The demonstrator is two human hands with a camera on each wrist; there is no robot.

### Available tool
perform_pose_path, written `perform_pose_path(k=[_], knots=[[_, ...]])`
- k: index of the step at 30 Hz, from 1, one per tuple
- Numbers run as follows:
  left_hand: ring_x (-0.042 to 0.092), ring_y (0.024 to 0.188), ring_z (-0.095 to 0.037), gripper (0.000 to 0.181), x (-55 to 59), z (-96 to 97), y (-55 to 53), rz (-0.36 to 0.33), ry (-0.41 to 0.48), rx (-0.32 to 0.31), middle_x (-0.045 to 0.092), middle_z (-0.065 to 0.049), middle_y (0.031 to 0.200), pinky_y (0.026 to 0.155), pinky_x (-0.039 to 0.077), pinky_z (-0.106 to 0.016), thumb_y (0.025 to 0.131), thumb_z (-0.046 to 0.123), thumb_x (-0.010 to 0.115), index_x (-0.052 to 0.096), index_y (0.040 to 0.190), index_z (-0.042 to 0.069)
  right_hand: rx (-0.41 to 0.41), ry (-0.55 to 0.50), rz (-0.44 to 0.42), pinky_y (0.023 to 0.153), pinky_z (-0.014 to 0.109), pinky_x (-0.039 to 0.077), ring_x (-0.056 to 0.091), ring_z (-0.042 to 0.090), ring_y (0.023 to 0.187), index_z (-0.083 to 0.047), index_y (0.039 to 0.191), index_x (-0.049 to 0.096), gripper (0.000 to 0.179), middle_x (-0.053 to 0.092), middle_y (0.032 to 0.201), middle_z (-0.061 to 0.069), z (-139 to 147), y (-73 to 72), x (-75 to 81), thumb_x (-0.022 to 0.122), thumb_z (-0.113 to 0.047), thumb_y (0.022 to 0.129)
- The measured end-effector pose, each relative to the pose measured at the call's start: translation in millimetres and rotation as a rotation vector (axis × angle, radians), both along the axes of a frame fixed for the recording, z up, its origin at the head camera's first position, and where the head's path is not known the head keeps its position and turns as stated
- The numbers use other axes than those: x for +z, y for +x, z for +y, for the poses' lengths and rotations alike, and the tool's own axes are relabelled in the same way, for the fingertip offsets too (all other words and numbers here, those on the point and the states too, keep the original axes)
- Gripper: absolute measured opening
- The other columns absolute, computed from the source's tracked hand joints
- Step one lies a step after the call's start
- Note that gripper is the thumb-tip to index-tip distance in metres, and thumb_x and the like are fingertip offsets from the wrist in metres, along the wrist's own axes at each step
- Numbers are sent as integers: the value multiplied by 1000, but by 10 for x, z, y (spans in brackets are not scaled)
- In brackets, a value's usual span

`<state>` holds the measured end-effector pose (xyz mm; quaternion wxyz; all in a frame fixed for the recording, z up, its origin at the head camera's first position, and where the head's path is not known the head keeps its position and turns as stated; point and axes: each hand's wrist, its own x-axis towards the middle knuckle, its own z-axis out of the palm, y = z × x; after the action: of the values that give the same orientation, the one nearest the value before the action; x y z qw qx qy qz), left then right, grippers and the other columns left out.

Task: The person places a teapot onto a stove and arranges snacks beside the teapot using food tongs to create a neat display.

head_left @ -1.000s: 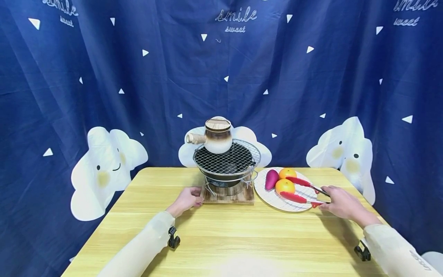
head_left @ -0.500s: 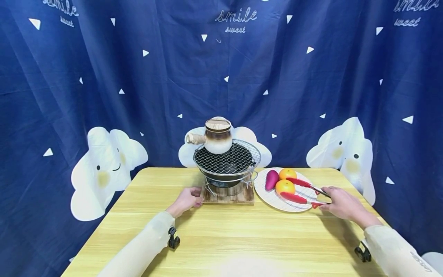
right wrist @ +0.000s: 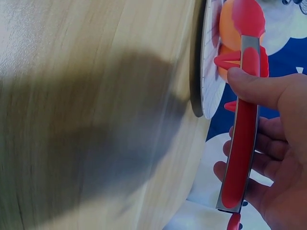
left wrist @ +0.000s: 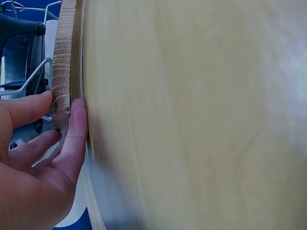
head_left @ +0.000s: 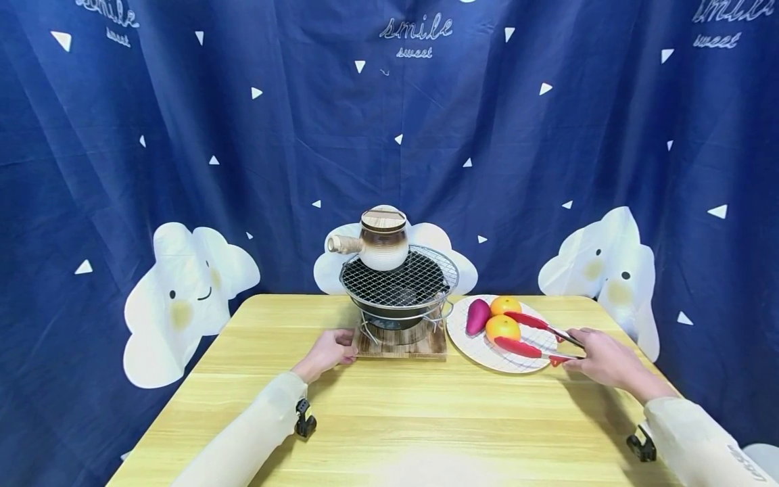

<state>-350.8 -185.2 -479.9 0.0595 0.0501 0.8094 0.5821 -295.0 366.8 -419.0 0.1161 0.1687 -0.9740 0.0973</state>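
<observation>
My left hand (head_left: 325,352) pinches the near left corner of a square wooden board (head_left: 398,352), thumb above and fingers beneath in the left wrist view. On that board stands a black tabletop grill (head_left: 395,316) with a wire mesh (head_left: 395,287). My right hand (head_left: 608,358) grips red-tipped tongs (head_left: 517,348), whose two arms are spread over the plate (head_left: 467,350). The tips lie on either side of the front orange (head_left: 502,328); contact is hard to tell. Behind it sits another orange (head_left: 505,304), and left of both lies a smooth purple fruit or vegetable (head_left: 477,316).
A brown-and-white teapot (head_left: 385,247) with a wooden lid and a side handle rests on the back of the mesh. The light wooden table (head_left: 389,412) has rounded far corners. A blue curtain (head_left: 389,149) with clouds hangs behind it.
The tongs and the front orange have shifted very slightly to the right along with my right hand. My left hand stays at the board's corner.
</observation>
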Motion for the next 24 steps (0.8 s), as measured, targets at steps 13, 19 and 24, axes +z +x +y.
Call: perform_pose_path(k=[13,19,24], knots=[[72,81,-25,52,-2,12,21,-9,28,24,71,-22,103,78,65,-38,85,-7,65,52,135,-14,46,1,24,72,50,56,64,24,84,5,118,66,60,72,101,14,33,-27,71,88,-28,74],[72,83,-28,53,-16,2,2,-4,20,21,70,-25,107,79,65,-40,85,-6,67,52,135,-15,58,-12,41,74,50,57,66,28,87,6,119,66,62,72,100,14,5,-3,173,88,-29,73],[73,83,-28,51,-14,7,-2,-8,18,24,70,-25,108,78,65,-40,86,-6,67,53,134,-14,75,-33,36,74,48,56,64,28,89,7,119,66,60,72,102,14,-18,7,291,88,-27,75]])
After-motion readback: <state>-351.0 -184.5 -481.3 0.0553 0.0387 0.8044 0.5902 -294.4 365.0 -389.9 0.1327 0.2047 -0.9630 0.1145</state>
